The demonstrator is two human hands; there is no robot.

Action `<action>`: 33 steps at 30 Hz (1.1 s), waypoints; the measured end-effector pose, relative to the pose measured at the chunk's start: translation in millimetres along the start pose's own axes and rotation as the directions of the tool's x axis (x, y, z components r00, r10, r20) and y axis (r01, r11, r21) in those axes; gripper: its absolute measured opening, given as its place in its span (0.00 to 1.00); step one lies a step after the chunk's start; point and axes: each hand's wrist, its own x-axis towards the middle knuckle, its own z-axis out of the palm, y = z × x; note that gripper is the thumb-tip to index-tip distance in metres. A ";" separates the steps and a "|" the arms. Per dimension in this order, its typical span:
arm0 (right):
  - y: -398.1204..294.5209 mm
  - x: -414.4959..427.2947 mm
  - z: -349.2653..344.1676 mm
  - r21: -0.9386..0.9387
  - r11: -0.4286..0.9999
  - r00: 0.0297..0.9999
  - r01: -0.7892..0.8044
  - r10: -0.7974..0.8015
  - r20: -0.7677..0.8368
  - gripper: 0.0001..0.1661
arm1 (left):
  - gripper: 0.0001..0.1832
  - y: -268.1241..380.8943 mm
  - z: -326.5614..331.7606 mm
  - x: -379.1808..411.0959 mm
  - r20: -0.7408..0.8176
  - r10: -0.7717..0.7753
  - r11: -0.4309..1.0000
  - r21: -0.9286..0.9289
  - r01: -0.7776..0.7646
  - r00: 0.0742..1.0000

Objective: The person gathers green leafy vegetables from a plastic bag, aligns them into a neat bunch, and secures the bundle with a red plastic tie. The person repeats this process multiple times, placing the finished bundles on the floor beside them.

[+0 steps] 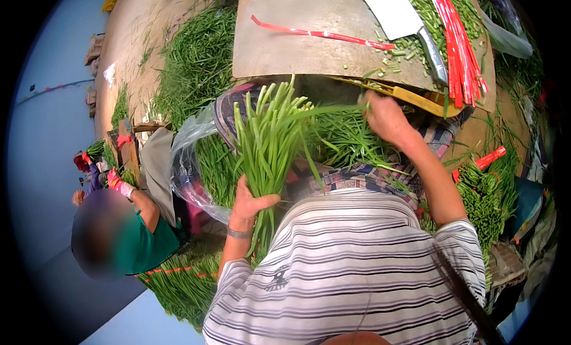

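My left hand (250, 203) is closed around a bunch of green garlic chives (267, 144), their pale cut ends pointing up and the leaves hanging below my wrist. From that bunch a single flat leaf (332, 109) stretches across to my right hand (387, 116), whose fingers pinch its end; they look slightly blurred. Loose chives (352, 137) lie on the patterned cloth over my lap. More chives (216, 171) sit by a clear plastic bag (189, 140) to the left of the bunch.
A board (308, 6) ahead holds a cleaver (395, 15), red ties (459, 46), one loose red strip (321, 33) and chopped stem pieces. Below its edge is a yellow handle (415, 97). Tied chive bundles (484, 198) stand at right. Another person (156, 247) sits at left.
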 end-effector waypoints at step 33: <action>-74.4 -6.0 -22.0 0.695 0.697 0.982 -0.175 0.072 0.176 0.31 | 0.42 -20.4 -7.4 8.9 0.172 -0.004 0.951 -0.304 0.057 0.985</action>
